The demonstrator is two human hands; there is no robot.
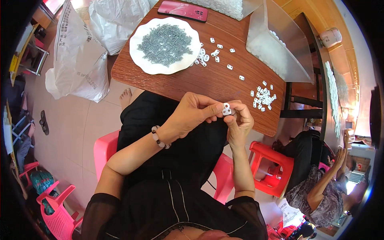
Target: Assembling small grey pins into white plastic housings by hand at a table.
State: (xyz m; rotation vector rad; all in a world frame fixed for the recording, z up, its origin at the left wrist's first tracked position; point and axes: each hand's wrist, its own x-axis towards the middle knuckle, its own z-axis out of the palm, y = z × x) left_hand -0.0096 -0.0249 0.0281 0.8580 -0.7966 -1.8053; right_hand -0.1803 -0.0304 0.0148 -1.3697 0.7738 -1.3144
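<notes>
Just off the table's near edge, my left hand and my right hand meet over my lap. Between their fingertips are small white plastic pieces with round holes, pinched from both sides. Whether they are joined or only touching, I cannot tell. Beyond my left hand, a white scalloped plate holds a heap of grey metal screws. Loose white plastic pieces lie beside the plate, and a pile of similar two-holed pieces lies near the table's right corner.
The brown wooden table also carries a pink phone and a clear-sided tray with white pieces. White sacks stand at left on the floor. A red stool is at right, near another seated person.
</notes>
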